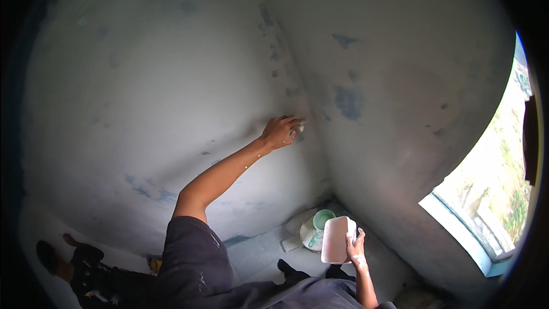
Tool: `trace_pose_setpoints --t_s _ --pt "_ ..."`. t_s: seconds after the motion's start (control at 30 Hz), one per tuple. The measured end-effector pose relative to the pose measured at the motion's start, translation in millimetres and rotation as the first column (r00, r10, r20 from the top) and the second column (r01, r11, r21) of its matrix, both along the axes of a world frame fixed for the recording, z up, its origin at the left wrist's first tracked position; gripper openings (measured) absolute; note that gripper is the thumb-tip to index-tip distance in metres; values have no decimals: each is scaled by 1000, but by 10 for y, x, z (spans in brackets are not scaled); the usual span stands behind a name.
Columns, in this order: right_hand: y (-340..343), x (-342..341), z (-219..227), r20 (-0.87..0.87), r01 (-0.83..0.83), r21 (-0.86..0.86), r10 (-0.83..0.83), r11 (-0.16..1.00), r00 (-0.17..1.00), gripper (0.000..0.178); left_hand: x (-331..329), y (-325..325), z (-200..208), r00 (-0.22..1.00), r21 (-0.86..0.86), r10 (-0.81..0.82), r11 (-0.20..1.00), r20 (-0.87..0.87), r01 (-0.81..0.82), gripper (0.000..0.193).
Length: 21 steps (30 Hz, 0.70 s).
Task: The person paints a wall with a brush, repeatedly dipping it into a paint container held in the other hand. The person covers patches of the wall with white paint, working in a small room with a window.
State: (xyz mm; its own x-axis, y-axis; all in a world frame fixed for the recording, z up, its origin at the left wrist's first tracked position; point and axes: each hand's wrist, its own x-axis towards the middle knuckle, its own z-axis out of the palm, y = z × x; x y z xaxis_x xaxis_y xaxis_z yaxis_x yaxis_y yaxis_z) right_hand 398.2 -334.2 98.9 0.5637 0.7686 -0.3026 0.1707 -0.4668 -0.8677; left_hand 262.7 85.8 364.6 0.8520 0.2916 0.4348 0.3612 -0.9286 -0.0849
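Note:
My left hand (pixel 281 131) is raised against the grey wall (pixel 131 80), close to the inside corner. Its fingers are closed around something small and whitish that I cannot make out, and white smears mark the fingertips. Lower down, my right hand (pixel 355 247) grips the edge of a shallow, pale rectangular tray (pixel 334 240) with rounded corners. White residue covers parts of that hand and wrist. The tray is tilted, so its pale inside faces up. Beyond it, partly hidden, stands a white round bucket (pixel 307 233) with a green bowl (pixel 323 217) on top.
Dark blue-grey patches (pixel 347 103) mark both walls near the corner. A window opening (pixel 486 189) with a pale sill (pixel 463 234) lies to the right. At the lower left a person in dark clothes (pixel 86 272) is beside the wall. Light tiles (pixel 257 254) cover the floor.

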Motion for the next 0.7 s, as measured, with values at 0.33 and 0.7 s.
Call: trace_pose_setpoints --t_s 0.33,0.7 --pt "-2 -80 276 52 129 -11 -128 992 990 81 -430 268 1858 513 127 -45 984 857 -125 14" --pt "-25 -108 238 58 163 -5 -162 987 985 80 -326 402 1159 888 605 -61 753 456 -259 54"
